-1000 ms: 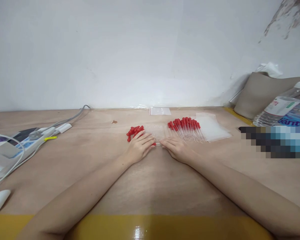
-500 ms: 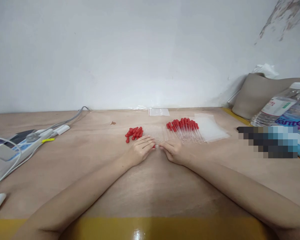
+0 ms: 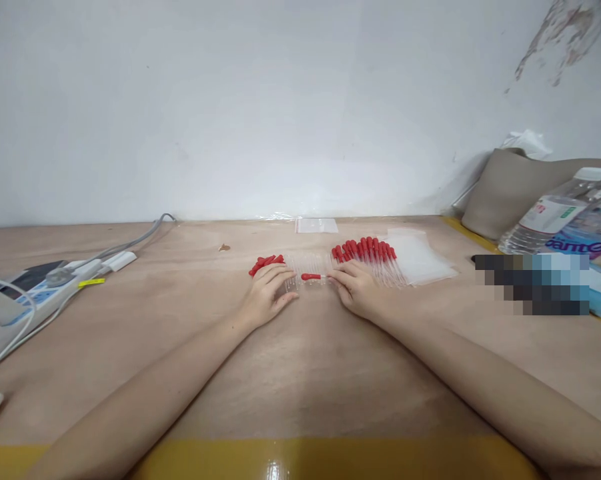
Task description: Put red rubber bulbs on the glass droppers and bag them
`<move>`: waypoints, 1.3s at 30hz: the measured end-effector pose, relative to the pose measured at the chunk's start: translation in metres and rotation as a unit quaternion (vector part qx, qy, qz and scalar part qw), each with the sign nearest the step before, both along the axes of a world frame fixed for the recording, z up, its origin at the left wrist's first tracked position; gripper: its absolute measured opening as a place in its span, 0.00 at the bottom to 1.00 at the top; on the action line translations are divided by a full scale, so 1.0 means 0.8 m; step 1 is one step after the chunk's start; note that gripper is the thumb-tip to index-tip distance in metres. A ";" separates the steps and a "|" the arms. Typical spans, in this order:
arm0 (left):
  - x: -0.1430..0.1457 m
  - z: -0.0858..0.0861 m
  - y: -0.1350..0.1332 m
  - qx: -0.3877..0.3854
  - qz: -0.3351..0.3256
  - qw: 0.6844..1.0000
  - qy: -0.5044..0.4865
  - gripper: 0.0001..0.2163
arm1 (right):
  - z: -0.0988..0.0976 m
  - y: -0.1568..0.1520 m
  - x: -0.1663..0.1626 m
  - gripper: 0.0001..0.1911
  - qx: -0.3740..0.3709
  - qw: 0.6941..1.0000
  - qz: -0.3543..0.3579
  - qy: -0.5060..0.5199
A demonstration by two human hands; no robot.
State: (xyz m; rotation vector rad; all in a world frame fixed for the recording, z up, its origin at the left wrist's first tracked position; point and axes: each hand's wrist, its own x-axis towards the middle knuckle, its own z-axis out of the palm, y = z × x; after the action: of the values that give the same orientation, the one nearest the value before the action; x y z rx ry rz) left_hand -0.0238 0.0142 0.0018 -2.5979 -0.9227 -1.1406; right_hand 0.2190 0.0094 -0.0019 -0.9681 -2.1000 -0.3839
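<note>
Two bare forearms reach forward from the lower corners over a wooden bench [image 3: 300, 373], wrists low, hands turned in towards each other. The left hand [image 3: 264, 295] is palm down, thumb parted from the other fingers in a loose, open gap, with nothing visible in it. The right hand [image 3: 359, 288] pinches the clear stem of a dropper [image 3: 311, 277], which lies level between the hands, its red bulb pointing left, just beside the left fingertips. Loose red bulbs [image 3: 266, 262] lie behind the left hand; a fan of red-topped droppers [image 3: 364, 249] lies behind the right. At far right, purple lettering on a package [image 3: 575, 245] reads partly "anto"; the bottle label [image 3: 553, 215] is too small to read.
</note>
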 end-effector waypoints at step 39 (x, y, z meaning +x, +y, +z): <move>-0.010 0.000 0.013 -0.019 0.243 0.970 0.011 0.09 | 0.041 0.066 -0.048 0.06 -0.358 0.861 -0.349 -0.097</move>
State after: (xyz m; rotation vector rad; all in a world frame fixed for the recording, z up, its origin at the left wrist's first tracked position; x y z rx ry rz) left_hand -0.0321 0.0242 0.0016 -2.2124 -1.4774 -0.9585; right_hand 0.1806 0.0624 0.0307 -2.2332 -2.0191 -0.0199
